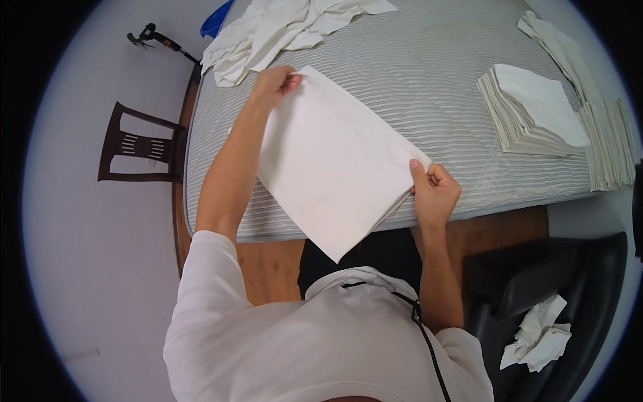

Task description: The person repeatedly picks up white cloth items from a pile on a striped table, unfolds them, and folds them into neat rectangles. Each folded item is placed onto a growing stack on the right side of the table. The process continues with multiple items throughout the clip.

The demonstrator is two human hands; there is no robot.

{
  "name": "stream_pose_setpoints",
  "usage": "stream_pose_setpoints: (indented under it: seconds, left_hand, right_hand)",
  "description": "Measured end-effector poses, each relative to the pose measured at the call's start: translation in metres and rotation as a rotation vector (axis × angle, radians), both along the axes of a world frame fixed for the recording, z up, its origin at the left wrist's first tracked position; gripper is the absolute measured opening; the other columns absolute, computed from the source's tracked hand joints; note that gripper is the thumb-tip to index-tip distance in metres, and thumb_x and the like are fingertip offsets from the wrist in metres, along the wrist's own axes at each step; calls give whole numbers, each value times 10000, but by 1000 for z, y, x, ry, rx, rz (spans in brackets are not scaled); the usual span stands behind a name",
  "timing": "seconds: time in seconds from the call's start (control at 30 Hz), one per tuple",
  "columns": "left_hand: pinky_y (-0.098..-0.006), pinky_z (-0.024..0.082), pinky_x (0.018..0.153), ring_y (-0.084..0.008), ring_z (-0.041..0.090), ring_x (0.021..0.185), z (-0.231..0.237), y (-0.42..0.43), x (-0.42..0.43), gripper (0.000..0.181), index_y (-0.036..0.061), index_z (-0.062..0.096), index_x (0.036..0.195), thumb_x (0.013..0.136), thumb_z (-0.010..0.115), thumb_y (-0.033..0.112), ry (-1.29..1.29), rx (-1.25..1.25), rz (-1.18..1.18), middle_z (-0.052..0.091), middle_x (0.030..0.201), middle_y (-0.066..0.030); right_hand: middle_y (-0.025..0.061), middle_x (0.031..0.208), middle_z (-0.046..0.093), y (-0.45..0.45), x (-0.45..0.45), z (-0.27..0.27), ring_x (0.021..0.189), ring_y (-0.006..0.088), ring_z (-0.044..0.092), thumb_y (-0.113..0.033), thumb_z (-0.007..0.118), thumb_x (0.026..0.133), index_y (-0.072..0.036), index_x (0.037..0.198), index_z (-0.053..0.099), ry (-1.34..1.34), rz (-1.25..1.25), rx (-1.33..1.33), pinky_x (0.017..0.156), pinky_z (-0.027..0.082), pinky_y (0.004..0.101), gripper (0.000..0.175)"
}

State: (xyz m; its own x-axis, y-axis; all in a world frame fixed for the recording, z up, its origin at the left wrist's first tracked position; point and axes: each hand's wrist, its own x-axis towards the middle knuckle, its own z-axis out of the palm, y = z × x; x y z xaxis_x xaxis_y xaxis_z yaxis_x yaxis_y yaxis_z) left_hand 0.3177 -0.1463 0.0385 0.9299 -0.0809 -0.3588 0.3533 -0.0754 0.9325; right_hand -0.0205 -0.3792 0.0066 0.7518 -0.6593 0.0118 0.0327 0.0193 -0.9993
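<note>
A white cloth (336, 151), folded into a roughly rectangular shape, is stretched between my hands over the near part of a striped mattress (432, 100). My left hand (277, 84) pinches its far left corner. At the right corner my right hand (436, 191) grips the edge, thumb on top. The cloth's nearest corner hangs past the mattress edge, in front of my dark trousers. Whether its underside touches the mattress cannot be told.
Loose white cloths (281, 35) lie heaped at the far left. Stacks of folded cloths (537, 110) stand at the right, near a long rumpled cloth (557, 47). A wooden chair (140, 145) is left; a black leather armchair (598, 281) with crumpled cloths (540, 334) is near right.
</note>
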Motion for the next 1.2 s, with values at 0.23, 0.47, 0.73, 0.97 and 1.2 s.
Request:
stream_pose_setpoints:
  seconds: [0.23,0.47,0.73,0.97,1.2]
  left_hand:
    - [-226,568,608,-115,665,720,-13,-23,-2,128,-33,709,1008,1004,661,86,34,17,-129,721,837,-86]
    - [-251,392,664,-95,535,695,4,25,9,253,47,768,972,860,876,246,-326,672,-258,666,875,19]
    - [-244,415,625,-62,513,670,-30,10,13,246,33,753,967,916,828,262,-384,424,-262,631,763,40]
    - [-287,468,639,-104,577,701,-65,3,18,250,3,739,1019,903,819,210,-576,628,-176,677,815,-11]
    - [-470,473,1016,-362,596,1188,-54,-10,-27,474,17,666,1270,859,825,193,-1252,960,19,633,1358,-201]
  right_hand:
    - [-15,622,598,-21,2,-8,537,16,471,-79,765,946,-22,697,577,182,2,99,471,340,218,317]
    - [-26,584,554,-32,4,-10,502,18,443,-77,743,964,-52,682,509,197,122,56,453,322,224,367]
    - [-10,574,558,-27,4,-18,472,34,454,-125,729,995,-72,693,498,179,65,90,440,336,219,384]
    - [2,571,570,-24,7,-9,462,44,457,-110,729,985,-43,774,561,235,12,94,427,341,229,278]
    - [31,592,613,-29,9,1,497,73,526,-195,750,975,23,1038,629,348,-11,57,443,373,241,257]
